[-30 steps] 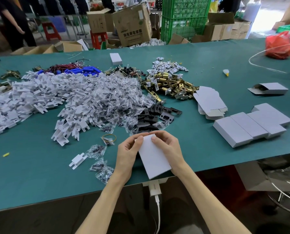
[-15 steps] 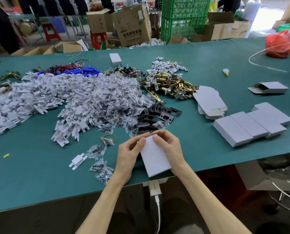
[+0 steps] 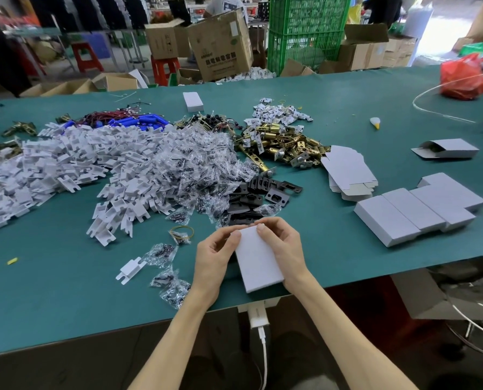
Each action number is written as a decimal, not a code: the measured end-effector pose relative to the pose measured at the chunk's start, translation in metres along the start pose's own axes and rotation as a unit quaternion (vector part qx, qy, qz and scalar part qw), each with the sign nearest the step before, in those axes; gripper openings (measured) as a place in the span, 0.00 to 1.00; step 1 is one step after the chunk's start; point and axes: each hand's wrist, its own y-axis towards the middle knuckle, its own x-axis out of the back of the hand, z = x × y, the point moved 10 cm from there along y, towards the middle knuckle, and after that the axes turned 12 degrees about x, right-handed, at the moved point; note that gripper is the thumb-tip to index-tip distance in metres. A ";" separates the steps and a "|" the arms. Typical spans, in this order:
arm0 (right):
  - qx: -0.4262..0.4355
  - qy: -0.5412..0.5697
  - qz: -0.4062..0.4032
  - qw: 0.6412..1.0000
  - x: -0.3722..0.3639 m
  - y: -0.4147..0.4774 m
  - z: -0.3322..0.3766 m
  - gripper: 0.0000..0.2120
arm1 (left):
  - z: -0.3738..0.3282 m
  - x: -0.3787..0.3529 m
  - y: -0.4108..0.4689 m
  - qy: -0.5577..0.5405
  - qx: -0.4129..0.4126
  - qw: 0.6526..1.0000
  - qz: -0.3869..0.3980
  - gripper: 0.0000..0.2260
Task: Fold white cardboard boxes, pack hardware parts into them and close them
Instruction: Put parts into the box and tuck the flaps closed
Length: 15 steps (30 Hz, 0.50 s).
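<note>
Box (image 3: pixel 258 257) stayed at the near edge of the table (image 3: pixel 66 291) between left hand (image 3: pixel 215 257) and right hand (image 3: pixel 283 246); both gripped it, thumbs (image 3: pixel 260 228) shifted slightly on its far end (probably closing it).

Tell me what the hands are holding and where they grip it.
Both hold one white box at its far end: the left hand pinches the left corner, and the right hand grips the right side.

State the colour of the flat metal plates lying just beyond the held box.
The flat metal plates are black; head view shows it best.
</note>
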 end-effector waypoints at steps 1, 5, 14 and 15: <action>0.002 -0.004 0.002 1.000 0.000 -0.001 0.000 0.01 | 0.000 0.000 0.000 -0.002 0.000 1.000 -0.001 0.06; -0.010 -0.020 0.008 1.000 -0.001 -0.001 0.000 0.02 | 0.000 0.002 0.001 -0.007 0.001 1.000 -0.011 0.06; -0.056 -0.171 0.025 0.983 0.053 0.029 0.022 0.05 | 0.006 -0.007 0.004 0.012 0.008 1.000 0.000 0.11; -0.053 -0.197 0.022 0.979 0.065 0.034 0.027 0.06 | 0.006 -0.006 0.004 0.016 0.007 1.000 -0.002 0.11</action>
